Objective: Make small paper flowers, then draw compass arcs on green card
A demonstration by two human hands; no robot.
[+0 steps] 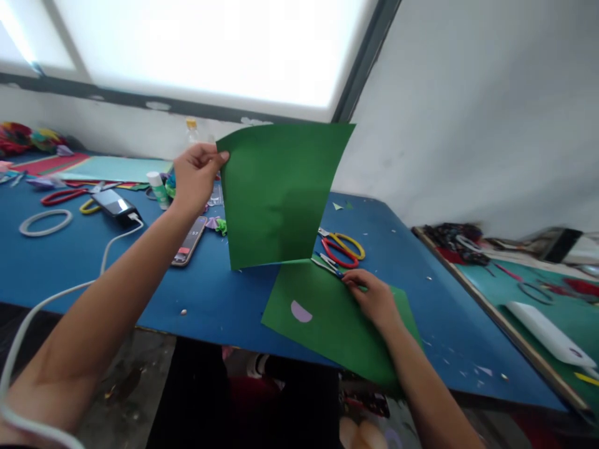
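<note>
My left hand (199, 174) pinches the upper left corner of a green sheet of paper (281, 193), which stands upright above the table. Its lower edge meets another green piece (327, 324) lying flat; whether the two are one folded sheet I cannot tell. A small pale purple half-round of paper (301, 312) lies on the flat part. My right hand (372, 296) rests over this flat part, fingers closed at the blue end of a slim silver tool (326, 267), whose exact kind is unclear. Just beyond lie scissors with red and yellow handles (344, 248).
On the left of the blue table (224, 299) are a phone (115, 204) with a white cable, a second phone (191, 240), a glue stick (158, 189), red-handled scissors (63, 196) and a white ring (45, 222). A green-topped table (505, 287) stands at right.
</note>
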